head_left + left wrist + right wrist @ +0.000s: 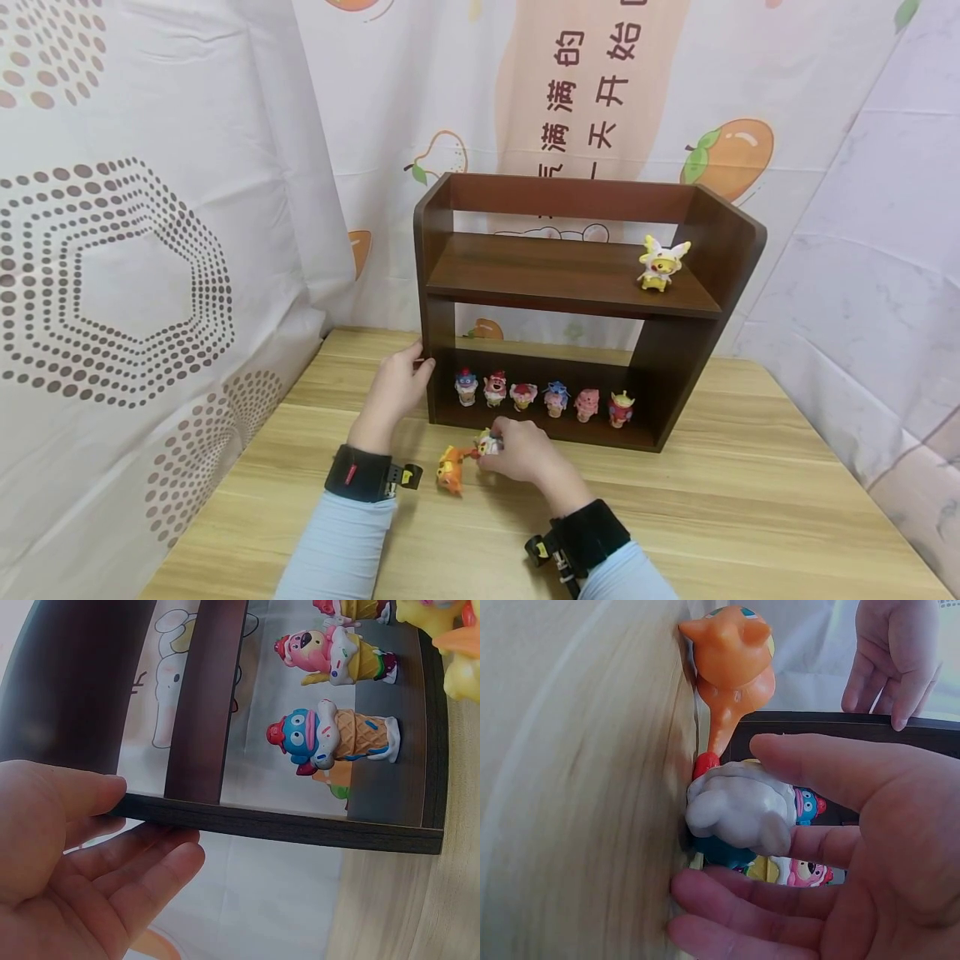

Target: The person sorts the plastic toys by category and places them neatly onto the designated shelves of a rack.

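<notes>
My left hand (396,383) grips the left side panel of a dark brown two-tier shelf (510,262). In the left wrist view its thumb lies on one face of the panel and its fingers on the other. On the table before the shelf, my right hand (525,454) holds a small white figurine (739,806) between thumb and fingers. Part of that figurine is hidden by the hand; a teal patch shows beneath it. Beside it an orange lizard figurine (450,469) lies on the table, its red tail tip touching or almost touching the white one.
Several ice-cream-cone figurines, among them a blue one (300,735) and a pink one (315,652), stand in a row on the lower tier with a green alien figurine (621,408). A yellow figurine in a white hood (660,265) stands at the upper tier's right. Patterned curtains hang behind.
</notes>
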